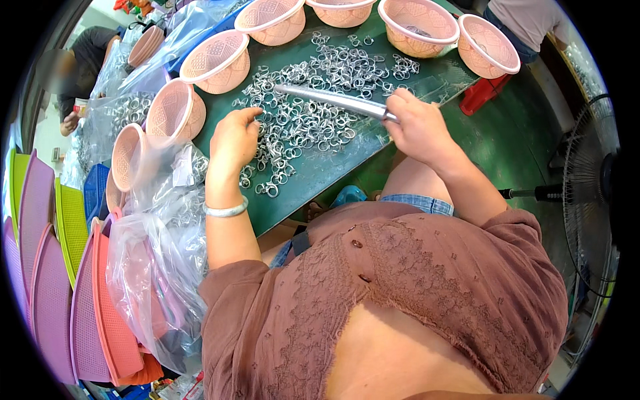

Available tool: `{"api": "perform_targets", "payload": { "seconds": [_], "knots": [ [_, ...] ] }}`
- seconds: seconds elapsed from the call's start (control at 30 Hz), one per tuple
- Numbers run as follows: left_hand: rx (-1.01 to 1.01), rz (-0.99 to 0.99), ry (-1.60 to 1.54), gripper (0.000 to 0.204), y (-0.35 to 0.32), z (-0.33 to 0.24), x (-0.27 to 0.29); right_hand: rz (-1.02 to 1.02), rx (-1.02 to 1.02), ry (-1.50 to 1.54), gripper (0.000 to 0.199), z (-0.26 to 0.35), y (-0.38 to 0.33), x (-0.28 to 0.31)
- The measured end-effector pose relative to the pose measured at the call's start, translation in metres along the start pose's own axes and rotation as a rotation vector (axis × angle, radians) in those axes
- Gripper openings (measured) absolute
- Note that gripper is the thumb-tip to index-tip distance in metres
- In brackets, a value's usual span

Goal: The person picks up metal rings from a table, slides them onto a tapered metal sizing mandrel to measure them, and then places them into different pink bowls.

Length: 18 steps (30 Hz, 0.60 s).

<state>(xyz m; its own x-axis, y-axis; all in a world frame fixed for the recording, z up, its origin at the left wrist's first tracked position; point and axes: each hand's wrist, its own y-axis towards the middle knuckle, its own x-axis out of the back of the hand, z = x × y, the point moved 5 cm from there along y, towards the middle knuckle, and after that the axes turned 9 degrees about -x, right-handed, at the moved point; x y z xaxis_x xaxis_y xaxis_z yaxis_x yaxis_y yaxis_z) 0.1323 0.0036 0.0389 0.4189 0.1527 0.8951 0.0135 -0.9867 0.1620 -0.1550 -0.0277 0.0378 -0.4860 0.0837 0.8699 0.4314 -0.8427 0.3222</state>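
A heap of small silver metal rings (313, 113) is spread over a green table (333, 167). My right hand (417, 127) grips the thick end of a long tapered metal rod (333, 99) that points left across the rings. My left hand (235, 139) rests at the left edge of the heap, its fingertips pinched on a ring there. A pale bangle (225, 211) sits on my left wrist.
Pink mesh baskets (217, 61) line the table's far and left edges. Clear plastic bags with more rings (160, 227) lie at my left beside stacked coloured trays (60, 280). A fan (590, 193) stands at right. Other people sit at far left and top right.
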Motion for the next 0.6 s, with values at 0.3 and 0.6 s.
{"api": "perform_targets", "payload": {
  "seconds": [0.3, 0.6],
  "knots": [
    [-0.106, 0.034, -0.140, 0.029, -0.024, -0.017, 0.003, -0.038, -0.100, -0.079, 0.012, -0.017, 0.004, 0.008],
    [-0.077, -0.059, 0.016, 0.019, -0.032, -0.016, -0.002, 0.172, 0.021, 0.013, 0.011, -0.007, -0.019, 0.019]
  ]
}}
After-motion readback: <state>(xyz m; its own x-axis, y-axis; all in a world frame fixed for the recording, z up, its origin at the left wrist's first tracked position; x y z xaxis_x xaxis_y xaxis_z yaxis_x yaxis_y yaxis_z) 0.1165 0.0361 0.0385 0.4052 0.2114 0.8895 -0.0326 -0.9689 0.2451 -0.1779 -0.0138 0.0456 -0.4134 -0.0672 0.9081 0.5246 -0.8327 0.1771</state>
